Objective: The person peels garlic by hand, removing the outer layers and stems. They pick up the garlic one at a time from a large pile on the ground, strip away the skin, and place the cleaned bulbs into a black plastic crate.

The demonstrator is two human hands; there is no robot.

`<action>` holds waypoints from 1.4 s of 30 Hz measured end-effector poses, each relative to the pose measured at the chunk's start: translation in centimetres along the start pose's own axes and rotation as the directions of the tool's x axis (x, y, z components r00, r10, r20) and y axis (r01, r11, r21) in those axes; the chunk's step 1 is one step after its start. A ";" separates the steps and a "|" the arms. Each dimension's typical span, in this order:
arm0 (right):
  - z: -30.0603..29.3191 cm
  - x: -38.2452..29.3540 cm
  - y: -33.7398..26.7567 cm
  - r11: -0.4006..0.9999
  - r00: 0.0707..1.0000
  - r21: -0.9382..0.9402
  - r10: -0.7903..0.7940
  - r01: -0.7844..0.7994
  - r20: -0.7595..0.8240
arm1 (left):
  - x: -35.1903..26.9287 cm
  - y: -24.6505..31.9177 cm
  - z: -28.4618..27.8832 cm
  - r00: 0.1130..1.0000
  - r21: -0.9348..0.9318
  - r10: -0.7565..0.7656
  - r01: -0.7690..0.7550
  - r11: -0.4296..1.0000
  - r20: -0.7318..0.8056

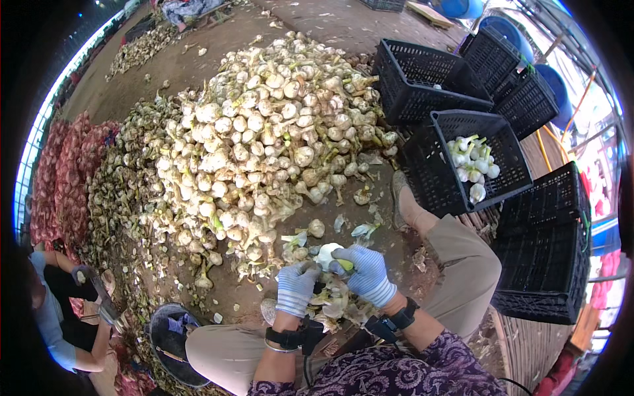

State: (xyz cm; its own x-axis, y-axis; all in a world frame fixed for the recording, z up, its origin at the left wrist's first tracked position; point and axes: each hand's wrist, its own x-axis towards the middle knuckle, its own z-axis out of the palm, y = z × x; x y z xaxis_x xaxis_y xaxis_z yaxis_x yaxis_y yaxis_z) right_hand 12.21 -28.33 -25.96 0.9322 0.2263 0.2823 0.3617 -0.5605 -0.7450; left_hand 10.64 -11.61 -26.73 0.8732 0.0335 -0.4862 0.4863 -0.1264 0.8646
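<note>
A peeled white garlic bulb [328,255] with a green stem sits in my right hand [364,272], which wears a striped glove and has its fingers closed around the stem. Touching the bulb's left side is my left hand [299,287], gloved the same way; a dark thing shows by its palm, too hidden to name. Garlic skins [337,299] lie below and between the hands. Just beyond them on the ground rest an unpeeled garlic bulb [316,228] and bits of leaf. A large heap of garlic bulbs [257,133] rises ahead.
On the right, a black plastic crate [517,148] holds several clean garlic bulbs, with more black crates [540,267] around it. A dark bucket [158,341] with a cloth stands by my left knee. At far left a co-worker [54,317] handles garlic near red mesh sacks [69,183].
</note>
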 end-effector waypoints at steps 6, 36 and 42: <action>-0.5 -0.1 -0.7 0.935 0.972 0.267 0.233 -0.233 0.033 | 1.2 -2.3 0.9 0.996 -0.029 -0.010 0.008 1.000 -0.088; 16.5 6.5 16.1 0.809 0.630 -0.519 0.560 -0.275 0.538 | 0.6 -5.9 -0.5 0.900 0.733 -0.153 -0.224 0.643 0.409; 14.4 3.4 10.7 0.745 0.686 0.121 0.521 -0.656 0.509 | 2.6 -7.2 -1.7 0.989 0.280 0.096 -0.061 0.958 -0.116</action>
State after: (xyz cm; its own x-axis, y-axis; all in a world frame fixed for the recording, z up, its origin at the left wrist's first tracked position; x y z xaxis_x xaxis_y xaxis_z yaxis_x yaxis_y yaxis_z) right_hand 19.11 -22.10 -41.71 0.8221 0.2689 -0.5019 -0.3428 -0.4700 -0.8134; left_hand 9.49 -8.98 -34.02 0.9138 0.1355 -0.3828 0.4039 -0.4007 0.8223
